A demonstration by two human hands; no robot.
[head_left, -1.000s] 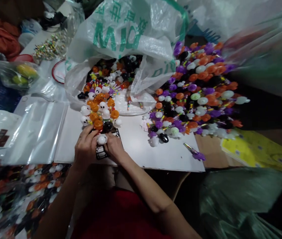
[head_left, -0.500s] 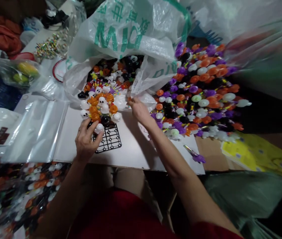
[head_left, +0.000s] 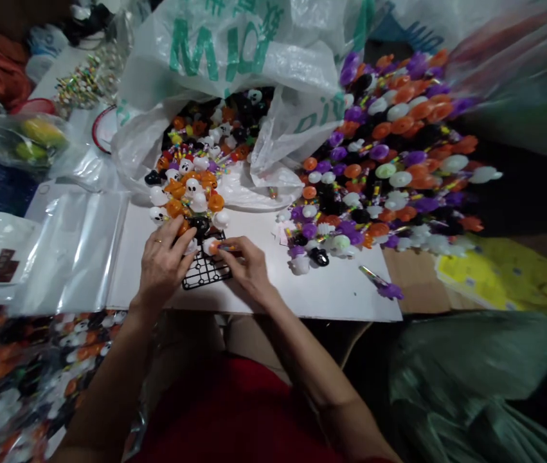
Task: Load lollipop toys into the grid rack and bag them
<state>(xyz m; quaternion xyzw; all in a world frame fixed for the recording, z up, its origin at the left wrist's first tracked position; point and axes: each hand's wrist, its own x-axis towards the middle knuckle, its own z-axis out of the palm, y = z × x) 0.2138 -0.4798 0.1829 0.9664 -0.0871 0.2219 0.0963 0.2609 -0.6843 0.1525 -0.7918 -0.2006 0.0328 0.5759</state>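
A black plastic grid (head_left: 200,273) lies on the white board, partly covered by toys. Upright at its far side stand several pens with Halloween toppers: orange pumpkins, white ghosts (head_left: 193,187) and a black topper (head_left: 200,225). My left hand (head_left: 162,263) rests at the grid's left edge, its fingers and thumb curled about a white-topped pen (head_left: 190,246), which they partly hide. Over the grid, my right hand (head_left: 248,265) pinches a pen with an orange-and-white topper (head_left: 213,247), tilted nearly flat, topper toward my left hand.
Behind the grid, a white plastic bag (head_left: 225,64) with green print lies open over more toppers. A large pile of purple, orange, white and black topped pens (head_left: 379,167) stands right. One purple-topped pen (head_left: 383,285) lies apart. Clear plastic sleeves (head_left: 71,251) lie left.
My right hand has come back from the bag's opening to the grid, now with an orange-and-white-topped pen in its fingers. My left hand stays by the grid. The view has shifted slightly.
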